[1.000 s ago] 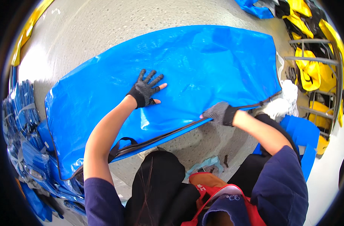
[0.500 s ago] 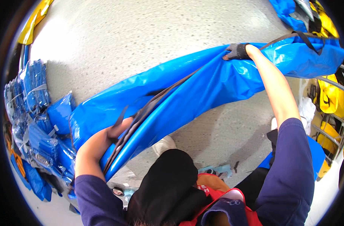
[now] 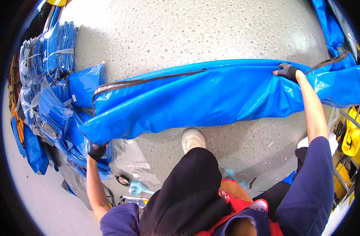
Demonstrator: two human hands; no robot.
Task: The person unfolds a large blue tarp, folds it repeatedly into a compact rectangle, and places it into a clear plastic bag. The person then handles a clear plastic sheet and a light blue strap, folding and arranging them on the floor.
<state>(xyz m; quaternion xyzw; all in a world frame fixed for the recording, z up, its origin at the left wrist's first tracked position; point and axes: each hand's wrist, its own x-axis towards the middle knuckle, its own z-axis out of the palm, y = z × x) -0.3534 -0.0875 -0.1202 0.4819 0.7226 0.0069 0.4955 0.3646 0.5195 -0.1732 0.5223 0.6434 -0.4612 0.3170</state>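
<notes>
A long, glossy blue tarpaulin bag stretches across in front of me, creased lengthwise, with a dark zip-like band along its upper left edge. My left hand, in a black fingerless glove, is closed at the bag's lower left corner; the fabric partly hides its fingers. Farther right, my right hand, in a dark grey fingerless glove, has its fingers closed on a fold near the bag's far edge. Past that hand, the right end drapes over a metal rack, with a dark strap sticking up.
Stacked blue packs in clear wrapping lie at the left, beside a flat blue pack. Clear plastic film, a tape roll and a light-blue item are on the floor. Yellow bags hang on the right rack.
My left hand has come out from the bag's folds to its lower left corner. The bag's left part is now spread flatter, and the dark band lies farther up.
</notes>
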